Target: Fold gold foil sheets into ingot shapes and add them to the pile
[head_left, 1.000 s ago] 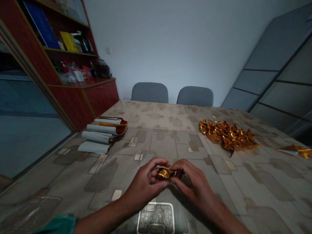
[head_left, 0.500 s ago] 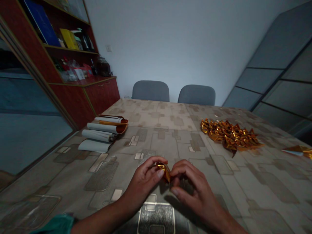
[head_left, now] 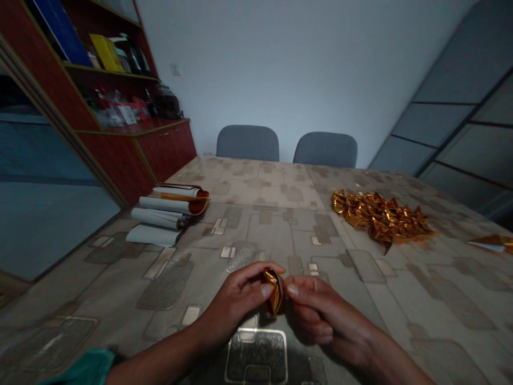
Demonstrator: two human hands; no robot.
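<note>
Beyond the table (head_left: 272, 235) and foil (head_left: 274, 300) stand 2 chairs (head_left: 247, 143).

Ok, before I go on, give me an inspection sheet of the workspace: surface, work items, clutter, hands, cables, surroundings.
Surface: table with patterned cover.
Work items: gold piece at the hands; gold pile on the right; white-backed sheets on the left; gold-and-white piece at the right edge.
Clutter: bags and a dark jar on the cabinet.
Hands: left hand grips the gold piece; right hand curled at its right side, contact unclear.
Cables: nothing seen.
Surroundings: two chairs, wall behind.
</note>
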